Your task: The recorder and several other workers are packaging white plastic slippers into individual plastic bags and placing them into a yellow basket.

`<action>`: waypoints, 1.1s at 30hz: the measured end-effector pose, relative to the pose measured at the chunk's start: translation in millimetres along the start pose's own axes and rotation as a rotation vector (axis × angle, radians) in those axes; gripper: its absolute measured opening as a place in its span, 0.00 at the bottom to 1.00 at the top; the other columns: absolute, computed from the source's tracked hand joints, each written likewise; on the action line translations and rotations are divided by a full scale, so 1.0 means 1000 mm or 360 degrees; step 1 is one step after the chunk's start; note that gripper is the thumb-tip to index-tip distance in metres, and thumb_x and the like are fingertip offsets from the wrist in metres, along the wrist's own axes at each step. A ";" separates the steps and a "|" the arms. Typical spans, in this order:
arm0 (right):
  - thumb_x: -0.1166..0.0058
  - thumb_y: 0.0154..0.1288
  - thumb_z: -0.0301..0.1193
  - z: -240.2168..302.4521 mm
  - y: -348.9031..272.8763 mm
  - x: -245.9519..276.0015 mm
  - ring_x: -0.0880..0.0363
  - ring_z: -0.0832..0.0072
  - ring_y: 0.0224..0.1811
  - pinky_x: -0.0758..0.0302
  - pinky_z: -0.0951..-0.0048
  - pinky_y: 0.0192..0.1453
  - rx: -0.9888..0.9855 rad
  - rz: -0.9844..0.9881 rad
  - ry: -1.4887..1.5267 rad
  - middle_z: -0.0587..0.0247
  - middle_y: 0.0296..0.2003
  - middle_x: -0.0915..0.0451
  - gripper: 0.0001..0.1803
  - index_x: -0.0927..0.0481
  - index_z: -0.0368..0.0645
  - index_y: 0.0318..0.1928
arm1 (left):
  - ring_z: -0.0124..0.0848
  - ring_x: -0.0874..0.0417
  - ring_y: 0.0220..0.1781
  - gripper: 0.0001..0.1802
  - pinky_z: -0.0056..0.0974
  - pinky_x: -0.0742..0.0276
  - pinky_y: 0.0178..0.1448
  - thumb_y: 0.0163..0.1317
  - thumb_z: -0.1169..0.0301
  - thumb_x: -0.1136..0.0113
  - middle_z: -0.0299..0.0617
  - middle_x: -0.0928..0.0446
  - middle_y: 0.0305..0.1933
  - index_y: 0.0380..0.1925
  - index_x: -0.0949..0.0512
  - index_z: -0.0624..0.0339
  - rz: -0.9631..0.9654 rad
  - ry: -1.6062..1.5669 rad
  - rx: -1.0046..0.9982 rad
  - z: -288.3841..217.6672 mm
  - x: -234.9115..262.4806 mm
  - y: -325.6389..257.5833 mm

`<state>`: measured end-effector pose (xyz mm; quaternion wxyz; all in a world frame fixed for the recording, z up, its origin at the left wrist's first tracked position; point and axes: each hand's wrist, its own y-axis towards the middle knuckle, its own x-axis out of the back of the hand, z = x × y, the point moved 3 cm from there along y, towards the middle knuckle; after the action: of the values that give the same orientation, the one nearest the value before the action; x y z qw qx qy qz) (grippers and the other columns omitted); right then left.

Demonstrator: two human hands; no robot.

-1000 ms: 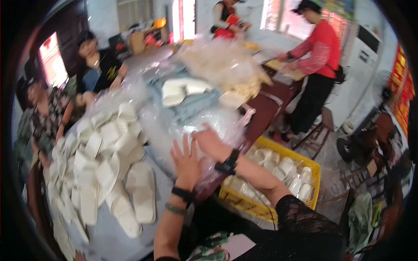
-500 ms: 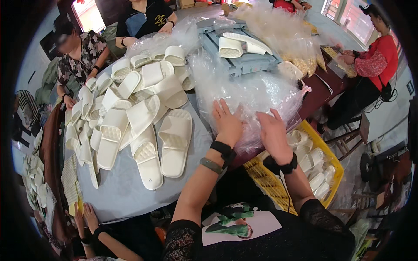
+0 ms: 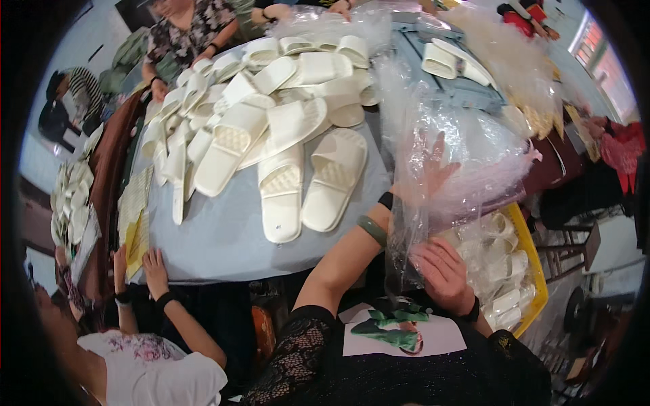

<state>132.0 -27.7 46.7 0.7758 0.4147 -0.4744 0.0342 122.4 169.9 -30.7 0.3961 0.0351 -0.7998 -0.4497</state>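
A clear plastic bag hangs off the table edge in front of me. My right hand pinches its lower part close to my body. Seen through the film, my left hand stretches toward the bag pile with its fingers apart; whether it is inside the bag or behind it I cannot tell. Beneath and beyond it lies a heap of clear and pinkish plastic bags. Left of my hands, a pair of white slippers, one of them a slipper with a quilted insole, lies nearest on the grey-covered table.
White slippers pile up across the table. A yellow crate with bagged slippers stands at my right. Two slippers rest on a blue-grey plastic stand. Another person's hands are at the table's near left; other people work around it.
My right hand has come down toward me, drawing a clear bag off the pile. My left hand has reached farther right, its fingers now behind film. The view has swung left.
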 end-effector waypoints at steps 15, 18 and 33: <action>0.42 0.47 0.18 -0.025 0.104 -0.087 0.25 0.62 0.42 0.25 0.64 0.42 0.0212 -0.0258 -0.0072 0.60 0.41 0.26 0.19 0.20 0.44 0.43 | 0.36 0.18 0.45 0.15 0.35 0.24 0.48 0.68 0.67 0.47 0.47 0.19 0.43 0.49 0.24 0.66 -0.0216 -0.1040 0.1169 0.173 0.215 -0.058; 0.42 0.49 0.18 -0.016 0.118 -0.099 0.25 0.64 0.40 0.25 0.66 0.41 0.0211 -0.0264 -0.0137 0.60 0.42 0.25 0.17 0.19 0.44 0.42 | 0.45 0.18 0.39 0.16 0.44 0.26 0.43 0.67 0.63 0.48 0.53 0.20 0.32 0.39 0.20 0.66 0.0159 -0.0265 0.0875 0.166 0.252 -0.098; 0.42 0.51 0.21 0.041 0.143 -0.132 0.24 0.58 0.48 0.23 0.66 0.50 0.0354 -0.0060 0.0901 0.54 0.48 0.26 0.21 0.24 0.38 0.49 | 0.47 0.28 0.56 0.43 0.44 0.31 0.58 0.43 0.71 0.25 0.53 0.30 0.54 0.61 0.34 0.65 0.0111 -0.0375 0.1045 0.083 0.304 -0.119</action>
<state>-32.8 83.0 42.0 0.8274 0.4799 -0.2248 0.1857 -176.9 31.4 39.8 0.2838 0.0812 -0.9427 -0.1556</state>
